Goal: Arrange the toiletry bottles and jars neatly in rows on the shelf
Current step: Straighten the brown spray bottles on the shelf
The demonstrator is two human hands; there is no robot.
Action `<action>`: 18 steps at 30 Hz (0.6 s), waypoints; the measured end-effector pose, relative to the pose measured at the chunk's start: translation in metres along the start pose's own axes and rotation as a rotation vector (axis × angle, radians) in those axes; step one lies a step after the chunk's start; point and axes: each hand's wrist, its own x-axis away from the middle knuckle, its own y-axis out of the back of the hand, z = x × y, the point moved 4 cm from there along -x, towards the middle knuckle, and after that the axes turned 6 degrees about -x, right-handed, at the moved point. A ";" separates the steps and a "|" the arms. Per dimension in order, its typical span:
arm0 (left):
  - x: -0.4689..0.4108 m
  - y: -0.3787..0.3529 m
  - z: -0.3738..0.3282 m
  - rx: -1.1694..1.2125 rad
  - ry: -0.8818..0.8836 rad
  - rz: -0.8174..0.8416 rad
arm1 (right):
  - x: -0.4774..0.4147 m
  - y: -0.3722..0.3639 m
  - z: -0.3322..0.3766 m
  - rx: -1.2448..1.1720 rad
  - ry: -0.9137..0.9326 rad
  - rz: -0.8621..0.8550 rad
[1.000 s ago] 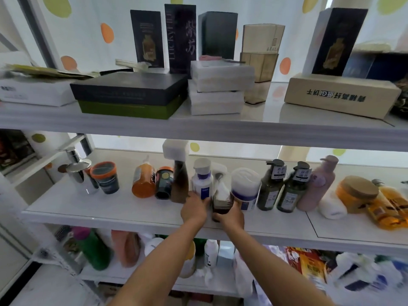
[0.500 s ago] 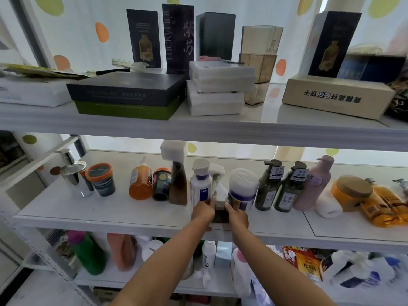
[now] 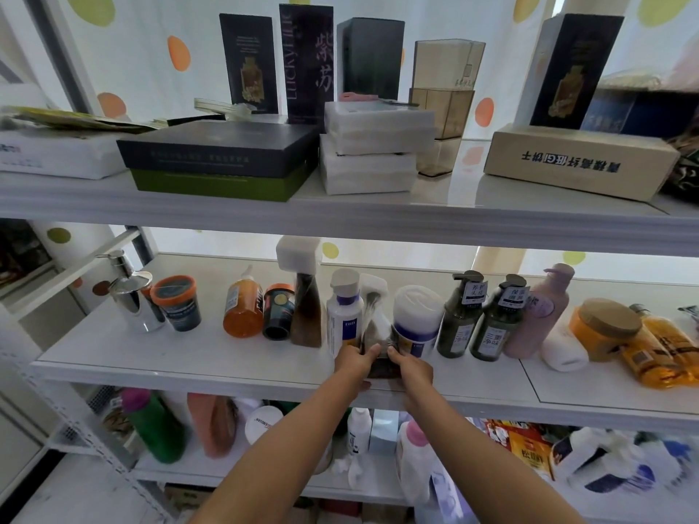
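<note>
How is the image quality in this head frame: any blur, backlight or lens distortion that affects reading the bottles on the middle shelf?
Head view: strong backlight from the dotted curtain washes out the top; the wide lens bows the shelf edges; the brown bottle held by the left hand and right hand is motion-smeared, while the green pump bottles have sharp labels.

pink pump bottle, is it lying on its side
No, the pink pump bottle stands upright on the middle shelf, right of two dark green pump bottles.
</note>
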 end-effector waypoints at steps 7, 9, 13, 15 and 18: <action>0.005 -0.001 0.012 -0.019 -0.151 -0.075 | 0.001 0.004 -0.009 -0.194 -0.006 0.160; 0.007 -0.001 0.014 0.003 -0.187 -0.086 | 0.002 0.005 -0.009 -0.218 -0.011 0.202; 0.015 -0.004 0.022 0.066 -0.238 -0.095 | 0.003 0.012 -0.012 -0.209 -0.008 0.245; 0.017 -0.004 0.024 0.073 -0.260 -0.089 | 0.004 0.015 -0.013 -0.200 -0.001 0.274; 0.021 -0.004 0.025 0.094 -0.269 -0.071 | 0.005 0.017 -0.012 -0.180 -0.009 0.280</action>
